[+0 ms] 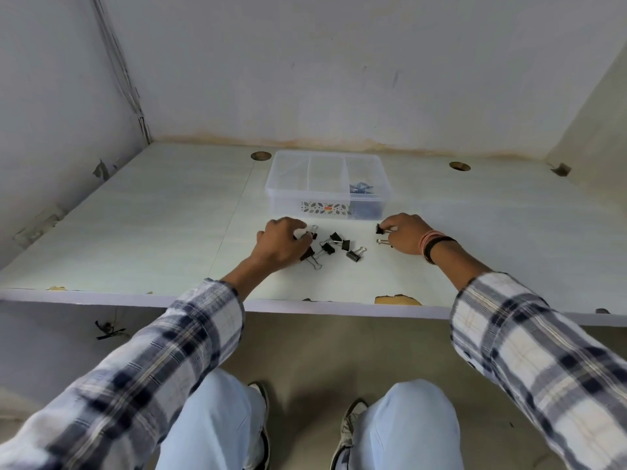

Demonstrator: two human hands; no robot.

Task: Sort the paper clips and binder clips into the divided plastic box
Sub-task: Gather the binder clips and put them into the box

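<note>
On a pale desk top set in a walled alcove, with chipped laminate along its near edge, a clear plastic divided box stands toward the back wall, well clear of both side walls. The box shows three compartments; the right one holds a small heap of blue clips, type not discernible, and the left and middle ones look bare. A patterned label runs along its front wall.

Left hand: palm down, fingers curled, resting over the left end of a cluster of black binder clips just in front of the box. Its fingertips pinch one clip with silver handles.

Right hand: fingers closed in a pinch on a black binder clip, raised slightly at the right of the cluster. A second clip lies under that hand; whether it is gripped cannot be told. Bangles and a dark band sit on the right wrist.

Open surface lies to either side of the hands. Two round cable holes flank the box at the rear.
</note>
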